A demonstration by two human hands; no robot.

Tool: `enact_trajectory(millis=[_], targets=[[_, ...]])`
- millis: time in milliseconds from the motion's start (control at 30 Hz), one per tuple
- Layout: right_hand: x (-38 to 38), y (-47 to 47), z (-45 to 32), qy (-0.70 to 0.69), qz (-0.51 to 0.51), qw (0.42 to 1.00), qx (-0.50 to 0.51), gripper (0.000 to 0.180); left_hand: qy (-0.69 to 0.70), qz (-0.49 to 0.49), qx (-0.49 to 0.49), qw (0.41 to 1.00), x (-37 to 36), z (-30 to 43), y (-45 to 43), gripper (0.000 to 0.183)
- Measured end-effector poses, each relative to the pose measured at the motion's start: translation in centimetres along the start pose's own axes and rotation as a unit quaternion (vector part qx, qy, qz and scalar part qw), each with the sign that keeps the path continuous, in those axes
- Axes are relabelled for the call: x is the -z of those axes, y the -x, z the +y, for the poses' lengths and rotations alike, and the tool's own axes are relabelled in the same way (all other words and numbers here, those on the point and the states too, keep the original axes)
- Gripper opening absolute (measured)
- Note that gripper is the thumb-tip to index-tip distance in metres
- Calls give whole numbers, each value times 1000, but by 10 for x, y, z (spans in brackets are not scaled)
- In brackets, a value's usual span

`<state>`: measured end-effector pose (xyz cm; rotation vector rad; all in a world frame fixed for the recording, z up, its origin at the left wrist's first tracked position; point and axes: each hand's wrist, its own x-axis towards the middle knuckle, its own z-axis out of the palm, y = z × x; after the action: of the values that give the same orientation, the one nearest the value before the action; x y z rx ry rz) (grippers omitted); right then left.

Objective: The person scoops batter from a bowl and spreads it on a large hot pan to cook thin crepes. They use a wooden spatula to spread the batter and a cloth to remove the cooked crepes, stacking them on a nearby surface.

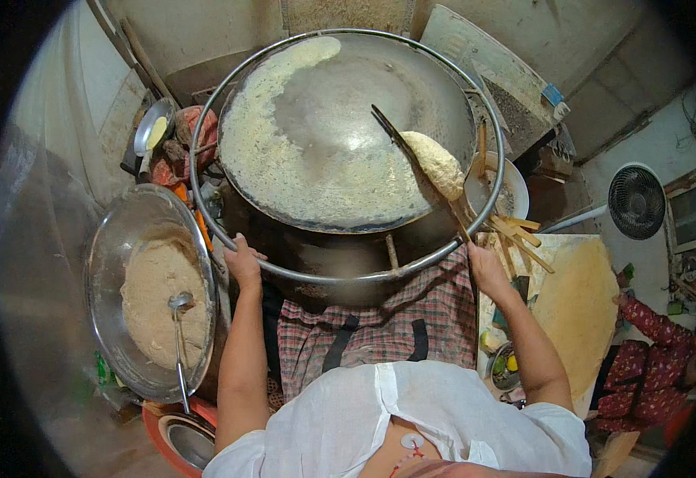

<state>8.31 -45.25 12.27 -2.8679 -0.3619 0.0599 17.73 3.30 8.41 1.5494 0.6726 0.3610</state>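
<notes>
A large round griddle lies before me inside a tubular metal ring rail. Pale batter coats its left side and near edge in a curved band, while the middle and upper right show bare metal. My right hand grips the end of a long, flat spreader at the rail's lower right. Against the blade's right side sits a thick lump of batter. My left hand holds the rail at its lower left.
At left stands a big metal basin of batter with a ladle in it. A white bowl and wooden sticks lie right. Beyond, a person in a red patterned garment touches a large thin flatbread.
</notes>
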Motion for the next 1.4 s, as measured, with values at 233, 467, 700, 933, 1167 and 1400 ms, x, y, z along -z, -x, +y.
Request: enact_trajectory(millis=[233,467,700,933,1167,1400], targets=[[-14,17,-72,-180,23,983,24,24,-136,29,-34,990,51,-67,-13,59],[30,-40,-77,-260,21,949,-179,58,36,-2,58,998,-12,-34,51,52],[11,-18,-29,-104,-6,986,-131,47,-179,118,-17,976,-17,-46,-2,51],[-11,13,-75,-150,63,986,-37,50,-115,167,-22,979,21,-44,-7,61],[24,-55,-75,-276,-21,922,-273,56,-47,22,27,998,-21,-25,59,66],[26,-38,-42,-16,-53,995,-87,46,-66,101,20,992,-4,-51,-16,51]])
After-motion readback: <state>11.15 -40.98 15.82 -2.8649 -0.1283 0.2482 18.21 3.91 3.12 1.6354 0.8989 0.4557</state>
